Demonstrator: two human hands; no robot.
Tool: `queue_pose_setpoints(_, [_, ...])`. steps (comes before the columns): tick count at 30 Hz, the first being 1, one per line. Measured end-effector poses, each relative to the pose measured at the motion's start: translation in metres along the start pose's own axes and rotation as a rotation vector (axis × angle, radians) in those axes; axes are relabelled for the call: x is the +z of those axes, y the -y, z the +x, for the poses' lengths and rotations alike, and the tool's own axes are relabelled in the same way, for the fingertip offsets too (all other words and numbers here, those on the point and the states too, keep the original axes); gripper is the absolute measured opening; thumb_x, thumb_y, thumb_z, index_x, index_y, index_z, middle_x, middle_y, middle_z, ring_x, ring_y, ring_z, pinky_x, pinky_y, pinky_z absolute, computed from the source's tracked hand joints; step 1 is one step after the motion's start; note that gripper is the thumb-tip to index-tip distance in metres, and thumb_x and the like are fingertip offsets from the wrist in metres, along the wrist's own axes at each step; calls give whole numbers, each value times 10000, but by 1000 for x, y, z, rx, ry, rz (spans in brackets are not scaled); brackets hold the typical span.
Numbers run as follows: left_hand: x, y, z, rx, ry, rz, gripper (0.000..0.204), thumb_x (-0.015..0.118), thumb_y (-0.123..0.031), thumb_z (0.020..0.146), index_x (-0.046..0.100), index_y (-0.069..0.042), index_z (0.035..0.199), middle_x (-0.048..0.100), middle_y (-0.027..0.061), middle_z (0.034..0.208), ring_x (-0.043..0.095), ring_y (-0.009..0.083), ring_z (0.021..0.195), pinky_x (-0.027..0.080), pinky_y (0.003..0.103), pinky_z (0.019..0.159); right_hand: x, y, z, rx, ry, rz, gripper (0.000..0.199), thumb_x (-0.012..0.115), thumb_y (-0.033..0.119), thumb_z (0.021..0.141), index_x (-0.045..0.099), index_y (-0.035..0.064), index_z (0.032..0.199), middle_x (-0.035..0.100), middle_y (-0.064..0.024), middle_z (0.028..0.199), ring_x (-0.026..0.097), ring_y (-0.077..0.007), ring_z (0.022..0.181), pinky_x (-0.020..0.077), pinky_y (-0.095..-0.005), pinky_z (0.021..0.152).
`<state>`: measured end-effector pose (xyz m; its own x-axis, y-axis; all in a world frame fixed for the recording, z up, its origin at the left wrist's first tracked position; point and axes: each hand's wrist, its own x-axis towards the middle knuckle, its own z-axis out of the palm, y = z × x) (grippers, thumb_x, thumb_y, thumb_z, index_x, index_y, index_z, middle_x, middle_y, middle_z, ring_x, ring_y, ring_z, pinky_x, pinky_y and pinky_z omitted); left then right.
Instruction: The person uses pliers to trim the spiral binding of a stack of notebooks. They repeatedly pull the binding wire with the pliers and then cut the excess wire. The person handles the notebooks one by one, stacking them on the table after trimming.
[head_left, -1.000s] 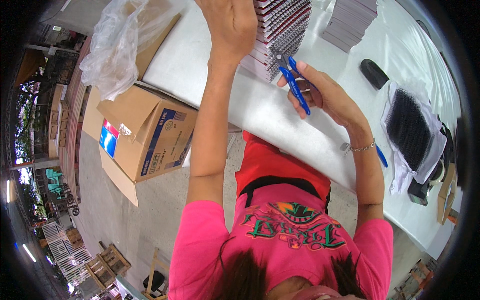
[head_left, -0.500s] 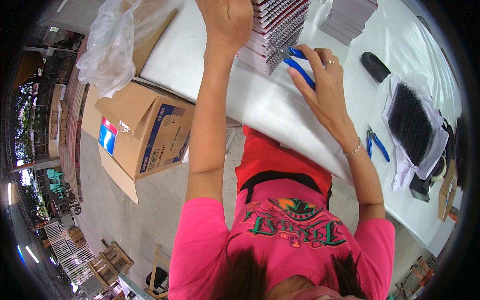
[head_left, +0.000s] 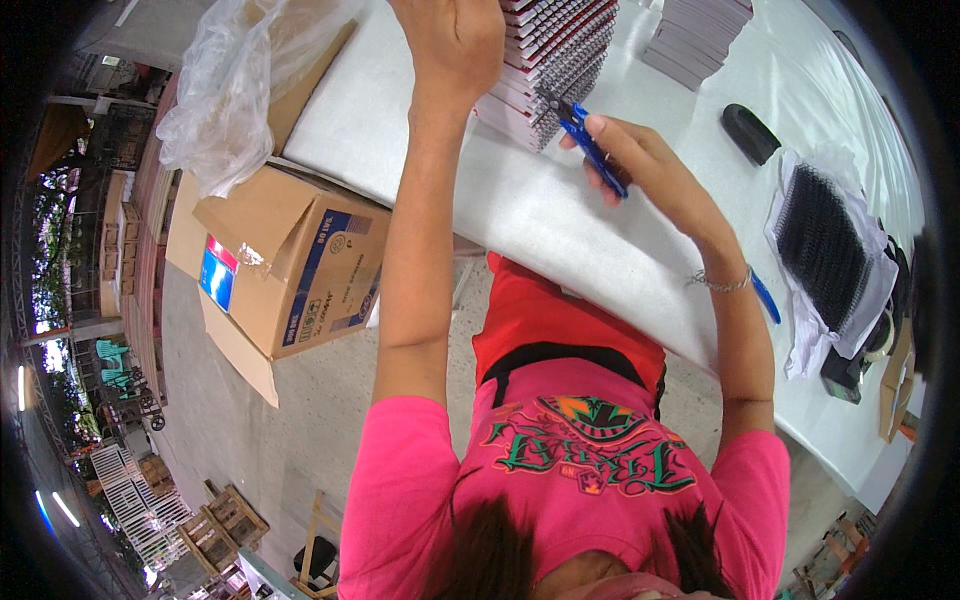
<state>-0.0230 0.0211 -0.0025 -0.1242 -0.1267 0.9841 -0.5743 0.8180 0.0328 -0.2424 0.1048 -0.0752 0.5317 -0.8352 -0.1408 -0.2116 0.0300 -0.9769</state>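
One blue cutter (head_left: 592,148) in right grip (head_left: 648,165), beside notebooks (head_left: 562,62)

Printing (head_left: 335,272) on carton (head_left: 285,250); lettering (head_left: 600,455) on shirt (head_left: 590,525)

Metal-tipped cutters (head_left: 582,130) have smooth plastic handles (head_left: 602,165).

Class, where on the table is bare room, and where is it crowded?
Bare: between the right hand and black oblong object; between the left forearm and carton. Crowded: the right end, with the black bundle and cardboard piece.
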Motion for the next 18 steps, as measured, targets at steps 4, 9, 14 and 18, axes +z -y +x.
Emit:
queue_pose_setpoints(4, [-1,-4,0,-35,21,10,433,272,-264,1095,590,-22,1261,575,163,1279,481,315,1248,288,430,1124,17,-25,-3,-387,-444,-554,482,617,451,995,624,76,1298,613,-175,1076,576,-284,950,457,-394,894])
queue_pose_setpoints(9, [-2,-5,0,-56,24,28,430,267,-253,1095,591,-28,1265,576,162,1283,481,314,1247,282,426,1126,22,-33,-3,-504,-607,-853,464,666,426,960,624,127,1312,590,-155,1128,532,-313,1041,398,-470,942])
queue_pose_setpoints(14, [-2,-9,1,-19,17,23,430,270,-250,1094,593,-30,1275,577,161,1295,478,311,1257,279,424,1130,26,-36,2,-534,-624,-874,472,683,422,944,626,128,1310,589,-155,1127,531,-309,1010,405,-451,916])
queue_pose_setpoints(18, [1,-4,0,-23,2,19,433,270,-251,1094,595,-27,1274,579,160,1299,480,310,1257,282,424,1130,26,-40,5,-525,-626,-892,481,685,428,940,629,124,1309,595,-144,1114,536,-297,975,408,-434,900])
